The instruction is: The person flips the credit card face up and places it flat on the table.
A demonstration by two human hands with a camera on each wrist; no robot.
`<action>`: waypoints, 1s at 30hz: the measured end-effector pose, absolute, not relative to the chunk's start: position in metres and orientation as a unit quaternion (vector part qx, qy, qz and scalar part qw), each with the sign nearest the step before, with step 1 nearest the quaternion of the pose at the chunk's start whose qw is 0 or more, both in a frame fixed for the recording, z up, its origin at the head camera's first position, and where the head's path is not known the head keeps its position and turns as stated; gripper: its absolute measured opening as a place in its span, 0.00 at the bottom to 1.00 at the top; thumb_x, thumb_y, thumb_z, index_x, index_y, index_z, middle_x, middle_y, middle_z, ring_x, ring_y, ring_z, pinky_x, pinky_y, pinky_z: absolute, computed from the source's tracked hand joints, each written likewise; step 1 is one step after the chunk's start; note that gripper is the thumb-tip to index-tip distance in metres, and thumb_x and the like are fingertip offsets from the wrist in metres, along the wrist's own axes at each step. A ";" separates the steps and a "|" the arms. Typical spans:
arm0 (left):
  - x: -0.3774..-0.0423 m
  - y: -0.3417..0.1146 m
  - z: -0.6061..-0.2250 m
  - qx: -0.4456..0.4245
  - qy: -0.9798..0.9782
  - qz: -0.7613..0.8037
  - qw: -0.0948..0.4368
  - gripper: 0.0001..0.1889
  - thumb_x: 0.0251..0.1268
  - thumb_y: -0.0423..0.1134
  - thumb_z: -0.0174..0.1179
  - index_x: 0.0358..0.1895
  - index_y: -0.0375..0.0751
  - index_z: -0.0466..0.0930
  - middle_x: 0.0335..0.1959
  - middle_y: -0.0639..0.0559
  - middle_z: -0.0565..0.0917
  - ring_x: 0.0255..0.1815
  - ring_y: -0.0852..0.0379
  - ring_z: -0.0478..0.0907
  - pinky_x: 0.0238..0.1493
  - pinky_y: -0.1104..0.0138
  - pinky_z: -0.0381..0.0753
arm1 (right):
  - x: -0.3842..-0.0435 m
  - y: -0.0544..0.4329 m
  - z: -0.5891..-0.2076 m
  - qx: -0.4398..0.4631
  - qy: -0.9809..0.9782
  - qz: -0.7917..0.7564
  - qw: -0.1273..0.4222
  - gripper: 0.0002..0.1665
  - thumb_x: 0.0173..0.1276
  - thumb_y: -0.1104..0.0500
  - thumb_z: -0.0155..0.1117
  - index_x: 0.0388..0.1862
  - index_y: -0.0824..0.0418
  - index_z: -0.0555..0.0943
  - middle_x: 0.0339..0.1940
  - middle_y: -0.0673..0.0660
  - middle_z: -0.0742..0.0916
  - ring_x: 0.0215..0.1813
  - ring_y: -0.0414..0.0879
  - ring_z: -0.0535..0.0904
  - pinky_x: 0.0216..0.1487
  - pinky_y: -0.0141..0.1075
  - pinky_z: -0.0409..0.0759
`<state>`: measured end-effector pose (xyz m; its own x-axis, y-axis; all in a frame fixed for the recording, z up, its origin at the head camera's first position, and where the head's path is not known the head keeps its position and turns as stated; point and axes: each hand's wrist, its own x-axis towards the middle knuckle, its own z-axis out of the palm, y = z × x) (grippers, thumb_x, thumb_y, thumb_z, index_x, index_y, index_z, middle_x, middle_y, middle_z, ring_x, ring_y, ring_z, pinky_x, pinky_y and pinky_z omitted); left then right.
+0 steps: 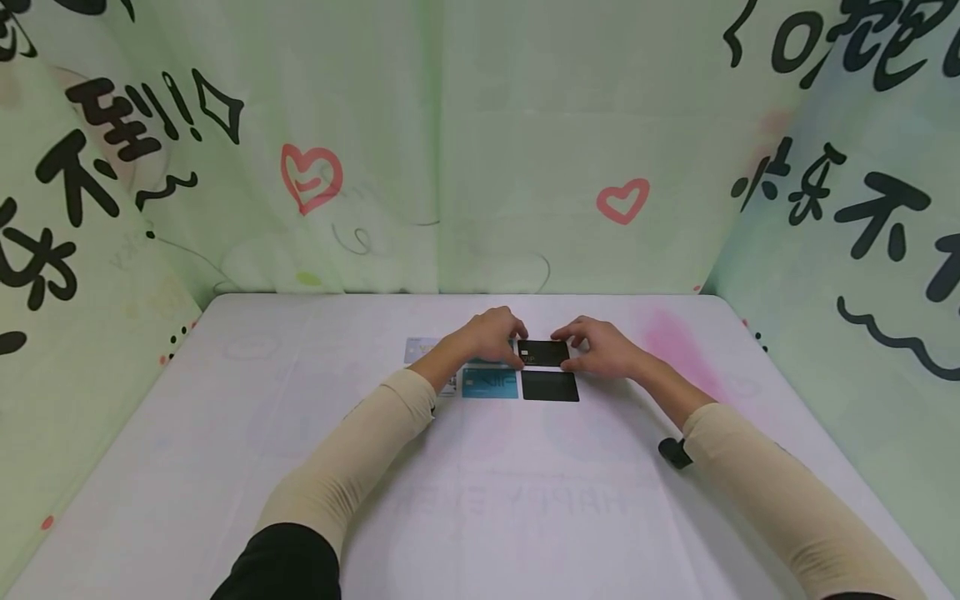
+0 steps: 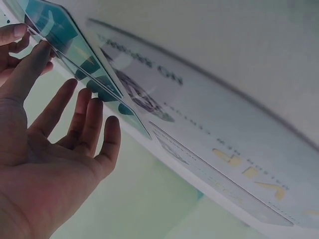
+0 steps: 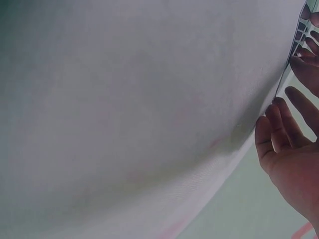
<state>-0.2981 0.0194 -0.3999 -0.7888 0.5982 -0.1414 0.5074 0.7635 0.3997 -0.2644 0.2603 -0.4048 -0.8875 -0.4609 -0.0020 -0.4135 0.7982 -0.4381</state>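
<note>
A black bank card [image 1: 543,353] with a small chip lies between my two hands on the table. My left hand [image 1: 493,332] holds its left end by thumb and forefinger, the other fingers bent. At the right end, my right hand [image 1: 603,348] pinches it between thumb and forefinger at the corners. Just below lies a plain black card [image 1: 551,387], with a teal card [image 1: 490,383] to its left. Another teal card is mostly hidden beneath my left hand. In the left wrist view, a pale VIP card [image 2: 219,139] with gold letters fills the foreground.
The cards form two rows on a white-covered table [image 1: 510,500]. A pale card [image 1: 422,348] ends the far row at left; my left forearm partly covers another pale card in the near row. Light green curtains [image 1: 450,150] with writing and hearts enclose the back and sides.
</note>
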 end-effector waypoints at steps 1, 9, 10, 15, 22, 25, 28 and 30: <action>-0.298 0.019 -0.400 0.298 0.930 0.172 0.131 0.29 0.64 0.49 0.74 0.67 0.47 0.82 0.61 0.46 0.80 0.59 0.51 0.75 0.68 0.51 0.75 | -0.264 0.260 -0.405 -0.230 0.947 -0.217 0.056 0.30 0.65 0.60 0.75 0.66 0.63 0.82 0.57 0.64 0.84 0.56 0.59 0.81 0.50 0.45 0.75; -0.295 0.016 -0.395 0.317 0.926 0.168 0.114 0.29 0.65 0.47 0.73 0.68 0.46 0.80 0.61 0.44 0.80 0.63 0.49 0.78 0.66 0.51 0.76 | -0.261 0.263 -0.404 -0.227 0.945 -0.230 0.051 0.30 0.66 0.60 0.74 0.67 0.64 0.80 0.59 0.63 0.85 0.57 0.58 0.81 0.52 0.47 0.79; -0.294 0.015 -0.394 0.321 0.925 0.171 0.112 0.29 0.65 0.46 0.73 0.68 0.46 0.80 0.61 0.44 0.80 0.63 0.48 0.78 0.66 0.52 0.76 | -0.261 0.263 -0.404 -0.226 0.945 -0.232 0.051 0.30 0.66 0.60 0.74 0.67 0.64 0.80 0.60 0.63 0.84 0.57 0.58 0.81 0.52 0.47 0.79; -0.290 0.013 -0.395 0.330 0.917 0.193 0.115 0.28 0.67 0.45 0.72 0.68 0.46 0.79 0.61 0.45 0.82 0.63 0.49 0.78 0.66 0.53 0.77 | -0.257 0.265 -0.403 -0.224 0.942 -0.245 0.050 0.30 0.67 0.61 0.73 0.67 0.64 0.80 0.62 0.64 0.84 0.57 0.58 0.81 0.53 0.47 0.80; -0.279 0.011 -0.395 0.335 0.912 0.207 0.114 0.27 0.67 0.44 0.71 0.67 0.45 0.79 0.56 0.46 0.85 0.57 0.51 0.80 0.65 0.55 0.78 | -0.248 0.270 -0.400 -0.224 0.936 -0.269 0.047 0.29 0.67 0.62 0.73 0.66 0.65 0.80 0.61 0.65 0.85 0.55 0.58 0.82 0.53 0.47 0.81; -0.273 0.010 -0.394 0.342 0.908 0.213 0.115 0.26 0.67 0.44 0.71 0.67 0.43 0.79 0.54 0.46 0.86 0.55 0.51 0.80 0.63 0.56 0.79 | -0.243 0.273 -0.398 -0.225 0.935 -0.272 0.046 0.27 0.66 0.62 0.73 0.64 0.64 0.81 0.59 0.63 0.86 0.54 0.56 0.83 0.53 0.46 0.81; -0.268 0.008 -0.392 0.356 0.901 0.217 0.116 0.26 0.66 0.43 0.72 0.66 0.41 0.80 0.52 0.44 0.86 0.54 0.49 0.81 0.61 0.57 0.79 | -0.239 0.275 -0.398 -0.233 0.932 -0.275 0.047 0.25 0.66 0.62 0.73 0.62 0.64 0.82 0.56 0.61 0.87 0.53 0.55 0.83 0.51 0.45 0.82; -0.265 0.007 -0.391 0.364 0.898 0.218 0.116 0.26 0.66 0.43 0.72 0.65 0.40 0.80 0.52 0.44 0.86 0.53 0.49 0.81 0.59 0.58 0.80 | -0.236 0.275 -0.397 -0.235 0.930 -0.277 0.051 0.24 0.66 0.62 0.74 0.61 0.63 0.83 0.55 0.60 0.88 0.54 0.54 0.83 0.51 0.45 0.82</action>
